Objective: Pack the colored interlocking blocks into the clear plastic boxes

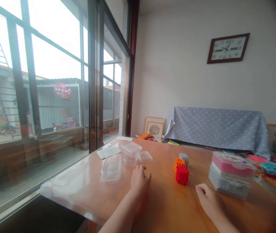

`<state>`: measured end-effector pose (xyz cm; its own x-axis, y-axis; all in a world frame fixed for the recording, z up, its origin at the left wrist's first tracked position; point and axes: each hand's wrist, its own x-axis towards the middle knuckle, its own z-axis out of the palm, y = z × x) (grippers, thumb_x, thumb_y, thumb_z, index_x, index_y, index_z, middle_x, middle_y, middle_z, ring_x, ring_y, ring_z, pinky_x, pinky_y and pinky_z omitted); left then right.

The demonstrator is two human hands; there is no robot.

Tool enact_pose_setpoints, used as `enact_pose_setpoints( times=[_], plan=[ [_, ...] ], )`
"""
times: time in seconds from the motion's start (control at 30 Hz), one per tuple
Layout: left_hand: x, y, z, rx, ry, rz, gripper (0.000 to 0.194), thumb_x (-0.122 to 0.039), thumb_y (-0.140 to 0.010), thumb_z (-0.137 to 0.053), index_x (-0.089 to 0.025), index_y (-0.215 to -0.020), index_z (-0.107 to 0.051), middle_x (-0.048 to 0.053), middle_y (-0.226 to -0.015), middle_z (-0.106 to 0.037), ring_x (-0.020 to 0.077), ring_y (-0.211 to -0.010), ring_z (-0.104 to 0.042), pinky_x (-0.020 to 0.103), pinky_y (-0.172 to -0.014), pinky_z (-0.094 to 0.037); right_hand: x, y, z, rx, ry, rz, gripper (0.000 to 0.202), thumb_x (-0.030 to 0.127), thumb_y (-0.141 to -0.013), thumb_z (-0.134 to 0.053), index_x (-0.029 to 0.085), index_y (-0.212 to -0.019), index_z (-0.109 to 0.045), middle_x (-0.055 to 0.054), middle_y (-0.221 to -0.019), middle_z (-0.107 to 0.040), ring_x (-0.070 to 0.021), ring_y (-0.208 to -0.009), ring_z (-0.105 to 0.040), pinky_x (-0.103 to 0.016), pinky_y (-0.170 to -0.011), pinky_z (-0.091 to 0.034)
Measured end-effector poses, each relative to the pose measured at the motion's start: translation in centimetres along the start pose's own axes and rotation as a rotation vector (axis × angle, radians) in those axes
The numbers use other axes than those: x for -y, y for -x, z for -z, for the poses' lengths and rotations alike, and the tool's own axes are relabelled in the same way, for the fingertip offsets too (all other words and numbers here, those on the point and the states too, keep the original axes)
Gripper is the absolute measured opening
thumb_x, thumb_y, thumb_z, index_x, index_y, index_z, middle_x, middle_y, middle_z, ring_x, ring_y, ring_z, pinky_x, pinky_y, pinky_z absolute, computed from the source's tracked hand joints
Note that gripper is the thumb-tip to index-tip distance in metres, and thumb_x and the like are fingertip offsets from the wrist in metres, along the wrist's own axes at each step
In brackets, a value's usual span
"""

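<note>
My left hand (140,178) rests above the wooden table, fingers loosely bent and thumb apart, holding nothing. Just beyond it are clear plastic containers (130,159) and a clear lid (146,156); another clear container (112,166) stands to its left. My right hand (209,198) is loosely curled, with nothing visible in it. Between the hands and a little farther off sit a red block piece (182,175), an orange one (178,163) and a grey one (184,158), close together. Right of my right hand stands a stack of boxes (231,176), pink above and clear below.
The wooden table (162,200) runs along a large window on the left. A printed sheet (108,151) lies behind the containers. Beyond the table are a cloth-covered piece of furniture (217,129), picture frames (154,127) and colourful items (273,170). A clock (228,48) hangs above.
</note>
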<state>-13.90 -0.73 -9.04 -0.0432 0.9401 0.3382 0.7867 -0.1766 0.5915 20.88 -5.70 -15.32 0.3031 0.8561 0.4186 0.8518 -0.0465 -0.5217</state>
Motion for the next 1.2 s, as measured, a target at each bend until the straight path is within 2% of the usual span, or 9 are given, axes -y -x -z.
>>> enact_pose_setpoints(
  times=[0.13,0.27,0.6,0.73,0.9,1.03,1.2],
  plan=[
    [1.0,-1.0,0.5,-0.024,-0.081,0.013,0.032,-0.036,-0.088,-0.059,-0.021,-0.116,-0.061,0.010,-0.124,-0.061,0.0260,-0.113,-0.056,0.033,-0.094,-0.040,-0.2,0.0,-0.2,0.007,-0.005,0.019,0.039,0.054,-0.093,-0.038,0.025,-0.081,-0.061,-0.004,-0.079,-0.072,-0.0231,-0.072,-0.066,-0.031,-0.064,-0.041],
    [1.9,-2.1,0.1,-0.067,-0.118,0.030,0.033,-0.033,-0.086,-0.059,-0.020,-0.117,-0.061,0.011,-0.125,-0.060,0.0269,-0.112,-0.056,0.035,-0.095,-0.040,0.0,0.2,-0.2,-0.006,-0.018,0.067,0.039,0.054,-0.093,-0.038,0.025,-0.075,-0.058,-0.003,-0.072,-0.068,-0.0223,-0.069,-0.064,-0.030,-0.062,-0.040],
    [2.8,-4.6,-0.8,-0.177,-0.038,0.035,0.038,-0.029,-0.089,-0.055,-0.019,-0.125,-0.057,0.012,-0.130,-0.059,0.0253,-0.118,-0.057,0.033,-0.099,-0.042,-0.2,-0.1,-0.9,0.001,-0.012,0.059,0.038,0.052,-0.094,-0.038,0.026,-0.073,-0.056,0.000,-0.069,-0.066,-0.0203,-0.067,-0.063,-0.029,-0.061,-0.038],
    [3.1,-5.2,-1.1,-0.155,-0.112,0.065,0.046,-0.031,-0.089,-0.056,-0.019,-0.132,-0.054,0.014,-0.143,-0.053,0.0264,-0.125,-0.056,0.034,-0.104,-0.040,-0.1,-0.1,-0.9,0.014,-0.016,0.060,0.037,0.052,-0.094,-0.037,0.026,-0.074,-0.055,0.000,-0.069,-0.066,-0.0203,-0.066,-0.063,-0.029,-0.063,-0.039],
    [4.1,-5.7,-1.6,-0.100,-0.167,0.082,0.057,-0.031,-0.088,-0.057,-0.017,-0.142,-0.047,0.017,-0.156,-0.042,0.0282,-0.138,-0.047,0.036,-0.112,-0.035,0.5,0.2,-0.5,0.015,-0.038,0.063,0.038,0.052,-0.094,-0.036,0.026,-0.072,-0.054,0.000,-0.069,-0.065,-0.0213,-0.068,-0.064,-0.029,-0.061,-0.040],
    [4.5,-5.7,-1.5,-0.097,-0.197,0.052,0.055,-0.028,-0.087,-0.059,-0.018,-0.140,-0.049,0.016,-0.150,-0.048,0.0271,-0.134,-0.051,0.034,-0.110,-0.035,0.7,0.3,-0.4,0.024,-0.049,0.060,0.036,0.052,-0.094,-0.037,0.026,-0.074,-0.054,-0.001,-0.069,-0.065,-0.0218,-0.069,-0.063,-0.030,-0.063,-0.041],
    [3.4,-5.1,-0.9,-0.078,-0.181,0.029,0.043,-0.028,-0.089,-0.057,-0.017,-0.131,-0.055,0.016,-0.136,-0.057,0.0256,-0.121,-0.058,0.032,-0.101,-0.042,1.0,0.3,-0.3,0.032,-0.054,0.061,0.037,0.052,-0.095,-0.036,0.026,-0.076,-0.055,-0.001,-0.073,-0.066,-0.0223,-0.072,-0.064,-0.031,-0.065,-0.040]
  ],
)
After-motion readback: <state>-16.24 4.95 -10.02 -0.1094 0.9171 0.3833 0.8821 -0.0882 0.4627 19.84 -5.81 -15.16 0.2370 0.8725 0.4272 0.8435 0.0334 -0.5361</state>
